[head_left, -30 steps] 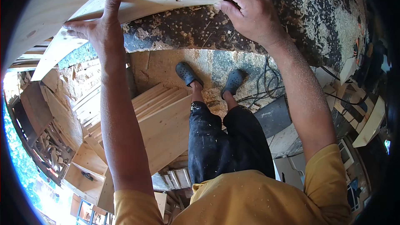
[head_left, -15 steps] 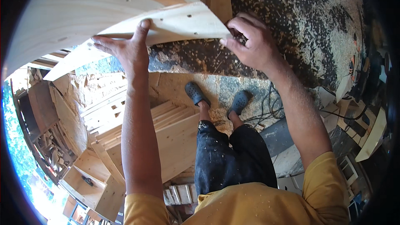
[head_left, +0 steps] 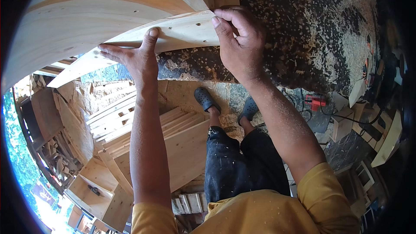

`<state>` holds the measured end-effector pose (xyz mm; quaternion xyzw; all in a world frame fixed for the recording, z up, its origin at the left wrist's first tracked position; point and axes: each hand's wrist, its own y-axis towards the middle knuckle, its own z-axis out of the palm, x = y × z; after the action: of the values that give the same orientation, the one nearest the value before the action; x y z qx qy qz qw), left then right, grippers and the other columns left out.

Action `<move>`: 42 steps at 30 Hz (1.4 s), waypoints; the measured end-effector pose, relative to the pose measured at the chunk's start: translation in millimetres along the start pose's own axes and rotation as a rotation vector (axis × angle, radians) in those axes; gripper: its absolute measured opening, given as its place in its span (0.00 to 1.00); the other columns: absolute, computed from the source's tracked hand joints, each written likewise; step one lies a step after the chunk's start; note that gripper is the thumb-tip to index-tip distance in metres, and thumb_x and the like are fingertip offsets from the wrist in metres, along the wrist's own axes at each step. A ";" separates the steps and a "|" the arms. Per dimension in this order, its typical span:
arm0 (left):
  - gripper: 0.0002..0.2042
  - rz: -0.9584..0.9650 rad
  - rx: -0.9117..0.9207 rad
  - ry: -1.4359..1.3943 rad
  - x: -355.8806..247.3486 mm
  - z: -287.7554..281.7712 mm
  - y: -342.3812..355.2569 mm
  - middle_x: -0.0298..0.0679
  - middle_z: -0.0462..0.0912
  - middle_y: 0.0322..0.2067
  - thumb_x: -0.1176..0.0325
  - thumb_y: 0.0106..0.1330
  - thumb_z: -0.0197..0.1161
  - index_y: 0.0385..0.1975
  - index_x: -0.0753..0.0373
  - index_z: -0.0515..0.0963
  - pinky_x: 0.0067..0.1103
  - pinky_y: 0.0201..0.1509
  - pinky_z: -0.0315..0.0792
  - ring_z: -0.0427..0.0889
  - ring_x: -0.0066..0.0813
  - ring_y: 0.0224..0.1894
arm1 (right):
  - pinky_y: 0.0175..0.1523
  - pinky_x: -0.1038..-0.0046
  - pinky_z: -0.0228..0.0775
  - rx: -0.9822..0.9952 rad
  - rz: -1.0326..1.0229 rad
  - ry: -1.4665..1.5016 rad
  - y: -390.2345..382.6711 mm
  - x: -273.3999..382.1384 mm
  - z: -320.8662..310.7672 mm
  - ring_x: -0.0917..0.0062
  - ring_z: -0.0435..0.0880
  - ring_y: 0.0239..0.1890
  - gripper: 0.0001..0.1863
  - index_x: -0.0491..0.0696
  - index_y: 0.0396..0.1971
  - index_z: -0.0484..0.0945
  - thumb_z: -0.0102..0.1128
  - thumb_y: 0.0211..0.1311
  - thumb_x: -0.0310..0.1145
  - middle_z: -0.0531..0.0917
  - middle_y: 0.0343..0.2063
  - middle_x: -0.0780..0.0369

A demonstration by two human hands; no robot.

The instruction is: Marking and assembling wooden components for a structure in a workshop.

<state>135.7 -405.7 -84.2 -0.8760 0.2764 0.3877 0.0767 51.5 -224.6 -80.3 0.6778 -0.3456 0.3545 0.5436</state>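
Note:
A narrow pale wooden board with several small dark holes stands along the edge of a wide wooden panel. My left hand grips this narrow board partway along, thumb on its holed face and fingers over its upper edge. At its right end, my right hand pinches the corner between thumb and forefinger, close to where the board meets the panel. The other fingers of that hand curl in and are partly hidden.
The dark, worn workbench is strewn with sawdust and shavings. Below it are stacked planks, an open wooden box, a red tool with a black cord, and my feet in clogs.
My right hand has moved left and up, from the board's lower right end to its upper corner by the panel. My left hand keeps its hold, shifted slightly down.

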 end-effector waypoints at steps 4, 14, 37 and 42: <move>0.71 -0.002 0.023 0.046 -0.1 -5.5 2.8 0.63 0.20 0.64 0.33 0.35 0.70 0.64 0.67 0.22 0.51 0.67 0.35 0.23 0.60 0.67 | 0.31 0.75 0.71 0.000 -0.013 -0.013 -1.9 -2.4 1.4 0.72 0.79 0.26 0.03 0.42 0.29 0.76 0.59 0.54 0.22 0.78 0.23 0.59; 0.70 0.026 -0.011 0.071 7.1 -5.7 -1.2 0.63 0.24 0.64 0.26 0.32 0.64 0.65 0.62 0.25 0.54 0.66 0.38 0.26 0.61 0.67 | 0.36 0.78 0.69 0.060 0.137 -0.123 -8.7 -4.1 -1.8 0.82 0.77 0.28 0.06 0.43 0.32 0.76 0.58 0.59 0.30 0.80 0.24 0.61; 0.49 0.721 0.067 0.625 117.4 -159.7 137.4 0.51 0.64 0.51 0.48 0.27 0.77 0.54 0.64 0.63 0.46 0.65 0.47 0.60 0.52 0.58 | 0.39 0.82 0.65 0.105 0.131 -0.230 -7.6 -1.2 -8.4 0.86 0.70 0.32 0.10 0.40 0.33 0.74 0.54 0.64 0.32 0.76 0.28 0.68; 0.47 0.972 -0.001 0.171 154.7 -151.0 162.7 0.50 0.65 0.47 0.47 0.27 0.76 0.52 0.65 0.65 0.46 0.64 0.48 0.62 0.51 0.55 | 0.39 0.83 0.64 0.099 0.109 -0.262 -4.9 0.3 -6.5 0.86 0.70 0.32 0.09 0.40 0.33 0.74 0.54 0.64 0.32 0.75 0.28 0.68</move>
<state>228.0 -660.0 -79.0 -0.6745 0.6581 0.3054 -0.1365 55.2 -217.4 -81.4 0.7244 -0.4318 0.3087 0.4398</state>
